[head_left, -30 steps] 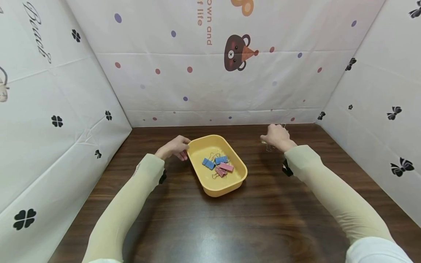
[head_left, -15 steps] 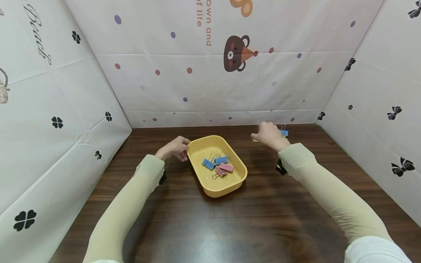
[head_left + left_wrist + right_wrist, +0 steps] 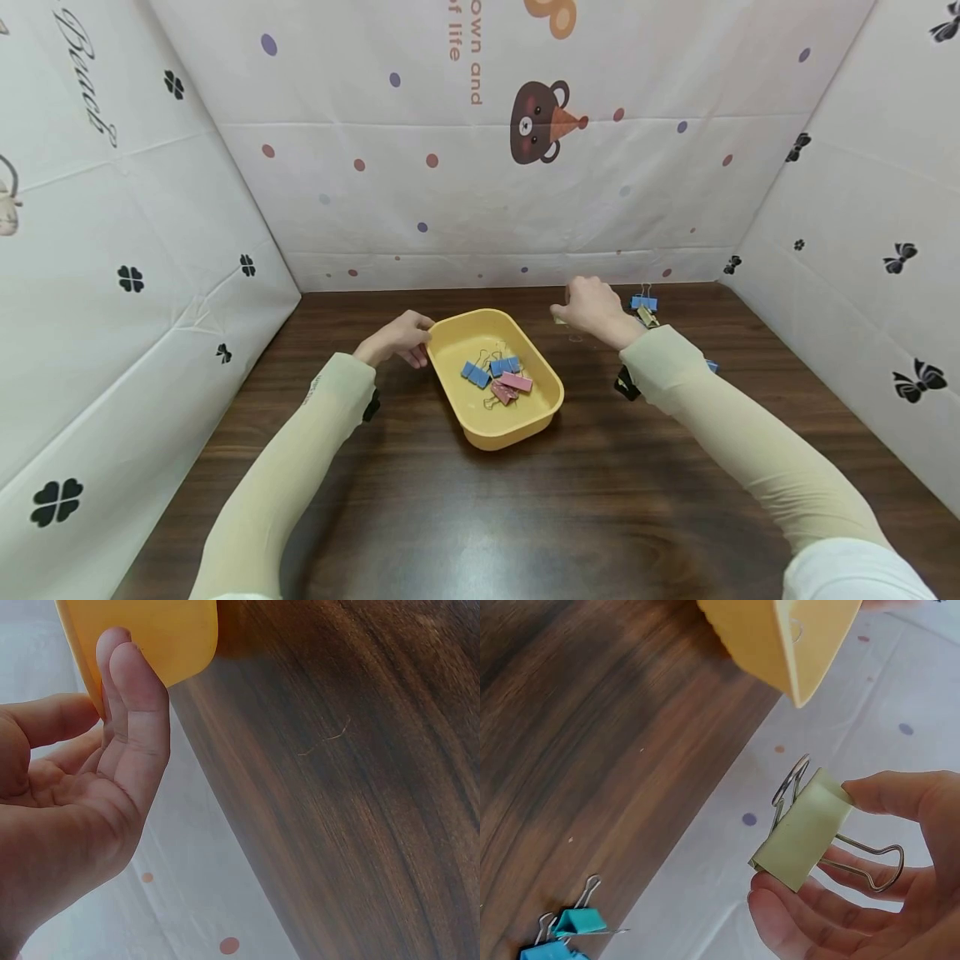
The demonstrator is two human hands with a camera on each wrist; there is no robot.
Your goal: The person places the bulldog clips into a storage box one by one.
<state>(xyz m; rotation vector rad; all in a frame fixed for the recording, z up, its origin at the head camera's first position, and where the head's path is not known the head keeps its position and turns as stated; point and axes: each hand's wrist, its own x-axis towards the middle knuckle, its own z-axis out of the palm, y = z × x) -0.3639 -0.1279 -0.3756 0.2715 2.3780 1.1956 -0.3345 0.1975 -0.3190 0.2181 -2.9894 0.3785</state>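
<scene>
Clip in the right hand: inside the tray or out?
Out: the right wrist view shows the pale green clip pinched by the right hand, apart from the yellow tray.

Solid yellow tray on a dark brown, streaky wood-grain surface.
Blue clips and pink clips colour its inside; a pale yellow-green clip has silvery wire handles, and a teal clip shows too. The sleeves are pale yellow-green. The back sheet is white, dotted red and purple, with a brown bear in an orange hat; the white side sheets carry black clovers and black bows.
</scene>
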